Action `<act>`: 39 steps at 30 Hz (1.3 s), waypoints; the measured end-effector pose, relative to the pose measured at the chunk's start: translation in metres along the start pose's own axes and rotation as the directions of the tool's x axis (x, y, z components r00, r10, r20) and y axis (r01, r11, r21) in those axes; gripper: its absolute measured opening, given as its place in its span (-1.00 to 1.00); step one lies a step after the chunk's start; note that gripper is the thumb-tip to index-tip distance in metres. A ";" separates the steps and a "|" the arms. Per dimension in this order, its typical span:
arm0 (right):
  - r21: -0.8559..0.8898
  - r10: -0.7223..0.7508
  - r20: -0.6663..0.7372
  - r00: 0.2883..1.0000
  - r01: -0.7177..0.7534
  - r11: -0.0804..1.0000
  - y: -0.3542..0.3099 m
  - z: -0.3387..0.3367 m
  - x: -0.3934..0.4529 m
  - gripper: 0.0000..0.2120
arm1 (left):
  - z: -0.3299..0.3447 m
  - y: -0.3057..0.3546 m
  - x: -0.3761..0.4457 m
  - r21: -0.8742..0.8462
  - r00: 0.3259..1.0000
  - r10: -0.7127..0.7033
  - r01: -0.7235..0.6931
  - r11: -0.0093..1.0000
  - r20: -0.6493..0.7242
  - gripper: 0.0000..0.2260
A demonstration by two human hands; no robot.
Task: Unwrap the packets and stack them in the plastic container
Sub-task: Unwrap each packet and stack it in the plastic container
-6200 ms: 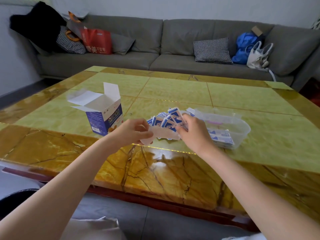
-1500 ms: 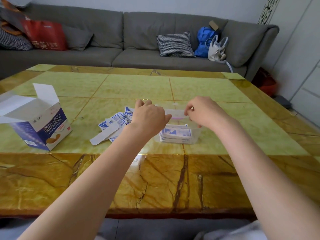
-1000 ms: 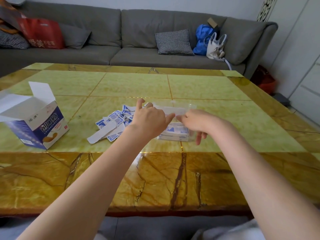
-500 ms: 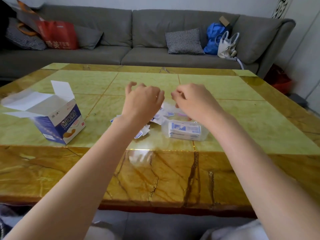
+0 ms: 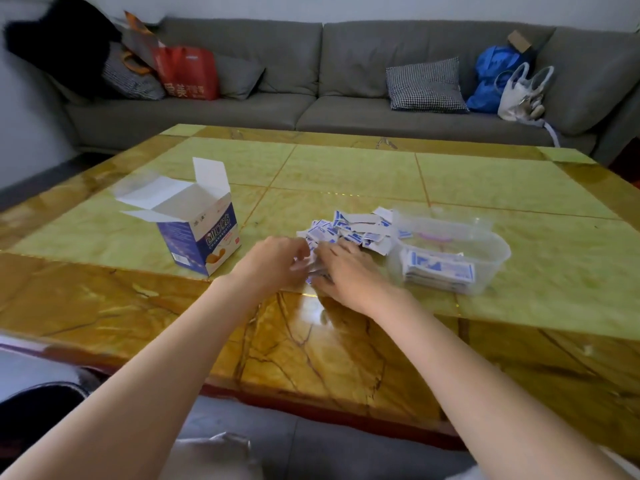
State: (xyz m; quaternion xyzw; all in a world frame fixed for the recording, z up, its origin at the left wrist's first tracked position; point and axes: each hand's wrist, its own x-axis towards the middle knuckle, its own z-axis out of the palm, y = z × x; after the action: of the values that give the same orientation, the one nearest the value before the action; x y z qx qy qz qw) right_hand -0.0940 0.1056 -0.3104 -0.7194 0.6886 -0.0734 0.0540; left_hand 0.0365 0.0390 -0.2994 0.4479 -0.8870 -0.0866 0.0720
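A: Packets (image 5: pixel 349 230), blue and white, lie in a loose pile just left of the plastic container (image 5: pixel 450 251). Where are your hands?

B: Nearest me, at the pile's front edge. My left hand (image 5: pixel 273 263) and right hand (image 5: pixel 346 271) meet there, fingers curled around something small. It's blurred, so I cannot tell if I grip a packet.

A: Why so close to the container?

B: Probably so each packet travels a short way. A flat stack (image 5: pixel 438 270) already sits inside it.

A: Any writing?

B: Left of the container, an opened blue carton (image 5: pixel 199 237) bears Chinese characters, unreadable. Far behind, a red bag (image 5: pixel 188 72) on the sofa (image 5: pixel 311 71) shows white characters.
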 end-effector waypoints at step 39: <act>0.586 0.222 -0.260 0.940 -0.029 0.810 0.004 -0.053 -0.022 -0.91 | -0.034 -0.002 -0.032 -0.757 0.958 -0.266 0.253 0.603 0.108 -0.72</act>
State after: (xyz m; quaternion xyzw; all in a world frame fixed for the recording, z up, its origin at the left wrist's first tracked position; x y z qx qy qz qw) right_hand -0.1079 0.1286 -0.2599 -0.6005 0.6804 -0.3876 0.1618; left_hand 0.0643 0.0606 -0.2687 0.4999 -0.6920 -0.4580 0.2479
